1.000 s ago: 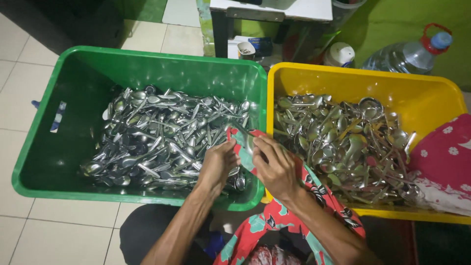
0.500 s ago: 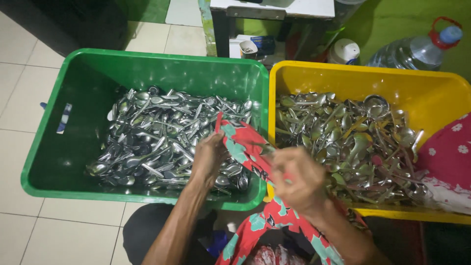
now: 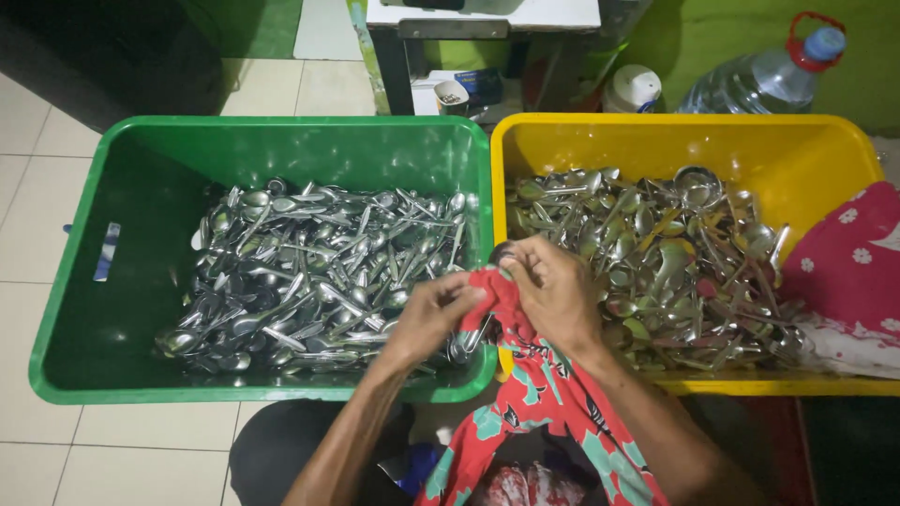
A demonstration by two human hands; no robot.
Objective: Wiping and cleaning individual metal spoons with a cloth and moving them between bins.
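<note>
Spoon (image 3: pixel 503 253) wrapped in a red patterned cloth (image 3: pixel 525 375), held over the seam between two tubs.

Both hands work the same bundle: the left hand (image 3: pixel 433 314) pinches the cloth from below, its grip clenched on the fabric, while the right hand (image 3: pixel 553 286) closes over the top, grasping the spoon through the cloth, so that only a dark tip of the spoon shows. They hover where the green tub (image 3: pixel 56 309) of heaped cutlery touches the yellow tub (image 3: pixel 797 155), also full. Judging from this hold, the spoon could slide out of the loose fabric and land in the wrong tub, since the cloth covers most of it and both rims lie directly beneath.
</note>
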